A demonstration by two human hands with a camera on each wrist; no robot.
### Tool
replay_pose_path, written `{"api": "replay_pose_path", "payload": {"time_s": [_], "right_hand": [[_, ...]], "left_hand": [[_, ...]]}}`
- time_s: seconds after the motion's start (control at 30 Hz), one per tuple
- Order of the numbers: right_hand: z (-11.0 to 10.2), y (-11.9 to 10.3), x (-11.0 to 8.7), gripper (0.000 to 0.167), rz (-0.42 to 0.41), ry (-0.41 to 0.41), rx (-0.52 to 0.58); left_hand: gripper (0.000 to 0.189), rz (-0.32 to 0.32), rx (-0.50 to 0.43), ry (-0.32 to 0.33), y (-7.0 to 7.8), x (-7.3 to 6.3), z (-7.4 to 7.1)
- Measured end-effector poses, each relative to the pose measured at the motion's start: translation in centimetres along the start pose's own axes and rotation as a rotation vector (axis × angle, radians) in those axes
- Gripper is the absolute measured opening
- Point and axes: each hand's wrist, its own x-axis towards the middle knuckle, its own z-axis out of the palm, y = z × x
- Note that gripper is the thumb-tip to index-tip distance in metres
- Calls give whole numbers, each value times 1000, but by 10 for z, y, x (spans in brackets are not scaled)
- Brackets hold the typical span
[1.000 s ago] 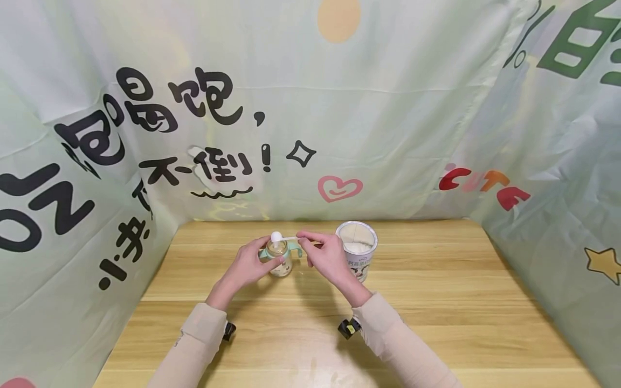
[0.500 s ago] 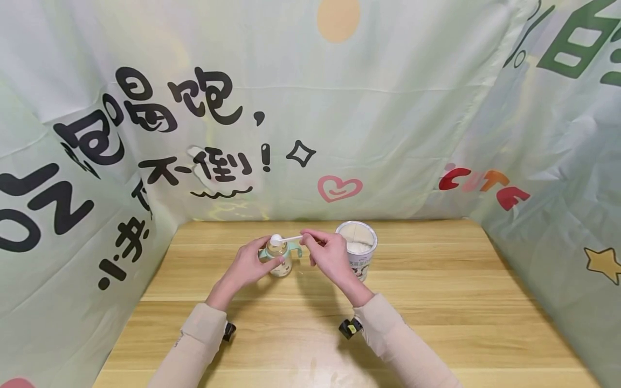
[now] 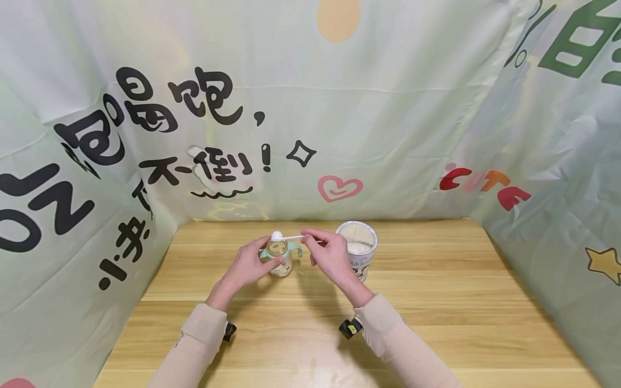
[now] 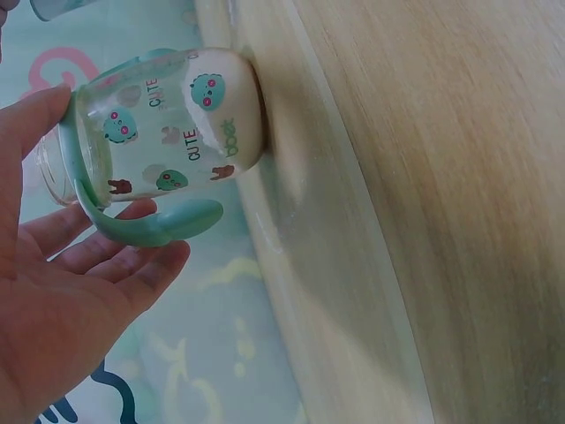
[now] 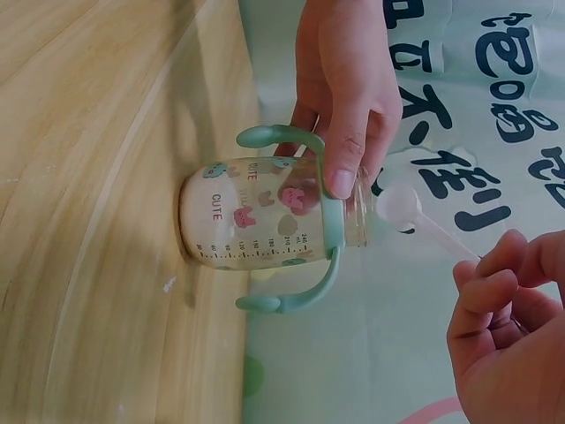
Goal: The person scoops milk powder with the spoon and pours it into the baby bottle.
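Observation:
A clear baby bottle (image 3: 282, 268) with green side handles stands upright on the table, whitish powder lying in its bottom. My left hand (image 3: 247, 264) grips it near the neck, thumb on the green collar (image 5: 332, 212). In the right wrist view, the white bowl of a measuring scoop (image 5: 399, 205) hovers just over the bottle's open mouth. Its thin handle is pinched between the thumb and fingers of my right hand (image 3: 329, 256). Whether powder is in the scoop cannot be told. Behind the right hand, an open milk powder can (image 3: 360, 261) is partly hidden.
The wooden table (image 3: 436, 302) runs back to a printed fabric wall (image 3: 388, 134), with more fabric on both sides. A few pale specks (image 5: 169, 284) lie on the wood near the bottle. Each wrist carries a small black camera (image 3: 349, 327).
The scoop turned and dipped slightly at the bottle mouth half a second ago, and its bowl is now a little higher. The right hand shifted slightly right; the left hand and bottle stayed put.

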Motion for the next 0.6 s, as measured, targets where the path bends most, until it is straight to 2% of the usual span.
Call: {"api": "replay_pose_path", "payload": {"time_s": [0.6], "right_hand": [[0,5,0,25,-1,8,-71]], "left_hand": [[74,21,0,13,-2,1,2]]}}
